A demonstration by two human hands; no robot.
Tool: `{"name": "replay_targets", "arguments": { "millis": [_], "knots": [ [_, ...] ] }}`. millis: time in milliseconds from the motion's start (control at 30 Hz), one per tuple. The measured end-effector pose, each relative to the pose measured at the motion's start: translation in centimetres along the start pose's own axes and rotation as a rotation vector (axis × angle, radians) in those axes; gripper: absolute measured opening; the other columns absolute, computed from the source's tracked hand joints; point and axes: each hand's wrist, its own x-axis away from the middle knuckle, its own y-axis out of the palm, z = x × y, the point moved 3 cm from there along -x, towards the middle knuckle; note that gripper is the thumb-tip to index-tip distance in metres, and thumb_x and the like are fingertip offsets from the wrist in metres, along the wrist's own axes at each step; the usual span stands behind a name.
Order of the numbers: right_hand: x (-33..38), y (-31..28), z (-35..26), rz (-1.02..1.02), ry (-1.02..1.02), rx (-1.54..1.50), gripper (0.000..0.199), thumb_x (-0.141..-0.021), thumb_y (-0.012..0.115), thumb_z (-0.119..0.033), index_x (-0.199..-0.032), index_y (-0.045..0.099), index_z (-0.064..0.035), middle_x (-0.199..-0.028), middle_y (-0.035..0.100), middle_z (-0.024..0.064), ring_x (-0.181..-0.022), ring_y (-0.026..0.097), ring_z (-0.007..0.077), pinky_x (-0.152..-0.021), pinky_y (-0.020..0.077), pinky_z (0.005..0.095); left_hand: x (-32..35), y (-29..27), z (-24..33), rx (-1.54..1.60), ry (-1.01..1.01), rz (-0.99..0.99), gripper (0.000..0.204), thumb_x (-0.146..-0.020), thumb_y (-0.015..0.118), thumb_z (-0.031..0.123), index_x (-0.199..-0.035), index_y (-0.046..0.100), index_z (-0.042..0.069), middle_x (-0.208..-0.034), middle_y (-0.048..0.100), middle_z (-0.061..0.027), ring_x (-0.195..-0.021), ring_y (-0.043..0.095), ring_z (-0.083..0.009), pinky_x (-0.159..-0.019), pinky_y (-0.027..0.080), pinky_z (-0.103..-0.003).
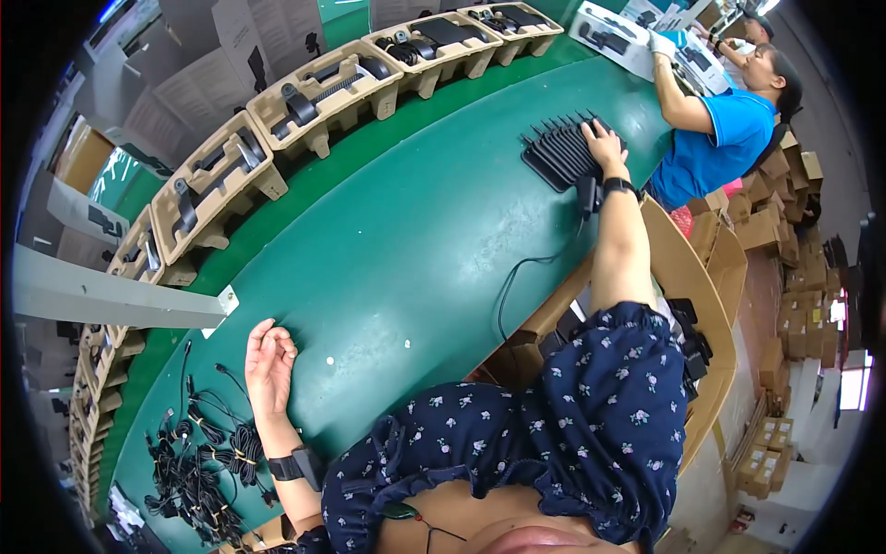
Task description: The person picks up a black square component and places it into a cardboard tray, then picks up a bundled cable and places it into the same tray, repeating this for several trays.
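At the far right of the green table [443, 212], a row of overlapping flat black plates [556, 157] lies fanned out, thin prongs pointing away from me. My right hand [604, 150] reaches over the right end of this row, its fingers bent around the endmost plate; the fingertips are partly hidden. My left hand [270, 363] is raised over the left part of the table with loosely curled fingers slightly apart and nothing in them. Just left of it lies a heap of bundled black cables [208, 462].
Beige moulded trays [323, 97] with black parts line the far side. A grey metal post [111, 288] stands at left. A co-worker in a blue shirt [738, 129] handles a printed box [614, 39]. A thin cord runs from my right wristband; an open carton [729, 360] stands beside me.
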Motion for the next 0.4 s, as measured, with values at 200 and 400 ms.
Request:
{"name": "replay_targets", "arguments": {
  "millis": [200,400],
  "knots": [
    [1.4,0.3,-1.0,-0.073,-0.036,-0.007,0.060,-0.081,0.036,-0.061,-0.132,0.036,-0.0307,-0.141,0.026,0.0160,-0.131,0.022,0.0317,-0.103,0.0144,0.0543,0.3,-0.8,-0.1,0.034,-0.001,-0.018,0.034,-0.085,0.053,0.006,-0.117,0.042,-0.001,-0.098,0.051,-0.0094,-0.083,0.050,-0.0139,-0.073,0.042,-0.023],
    [3.6,0.4,-3.2,-0.075,-0.084,0.068,0.057,-0.084,0.032,-0.057,-0.133,0.035,-0.0287,-0.137,0.032,0.0163,-0.128,0.028,0.0345,-0.102,0.0181,0.0566,0.2,-1.3,0.0,-0.008,-0.002,-0.013,0.037,-0.085,0.053,0.006,-0.119,0.040,-0.001,-0.099,0.051,-0.0103,-0.085,0.050,-0.0152,-0.078,0.043,-0.025]
  ]
}}
